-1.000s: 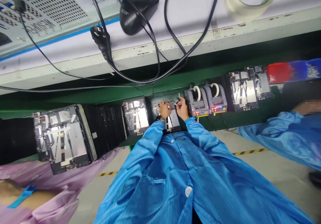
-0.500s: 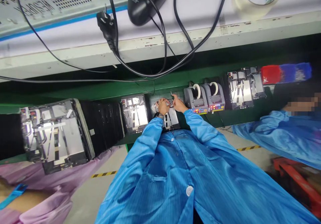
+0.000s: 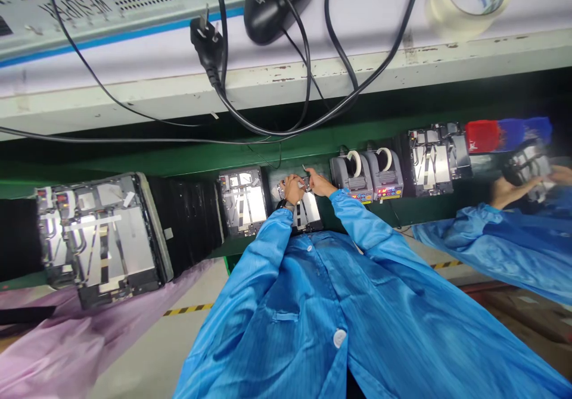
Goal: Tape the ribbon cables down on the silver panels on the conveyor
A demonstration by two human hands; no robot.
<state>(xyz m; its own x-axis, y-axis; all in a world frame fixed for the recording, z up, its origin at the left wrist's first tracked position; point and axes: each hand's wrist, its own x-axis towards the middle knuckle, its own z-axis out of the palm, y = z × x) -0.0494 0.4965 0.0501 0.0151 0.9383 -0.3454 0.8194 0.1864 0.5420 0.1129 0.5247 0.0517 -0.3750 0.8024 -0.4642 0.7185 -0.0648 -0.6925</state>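
Clamped in the left hand [image 3: 294, 189]: small metal part [image 3: 305, 183]. Right hand [image 3: 320, 182] has fingertips at its edge, hold unclear. Part sits over an open device housing [image 3: 311, 213] on the green bench [image 3: 187, 164], 2 tape dispensers [image 3: 367, 175] just beside.

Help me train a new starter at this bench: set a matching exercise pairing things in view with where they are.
Things:
1. Person's left hand
2. Two tape dispensers
3. Roll of masking tape
4. Black computer mouse

Places:
A. On the white bench top, under black cables
B. At the top right of the view
C. Side by side, to the right of the hands
D. Over a small metal part, with a watch at the wrist

Right pairs: 1-D, 2-C, 3-B, 4-A
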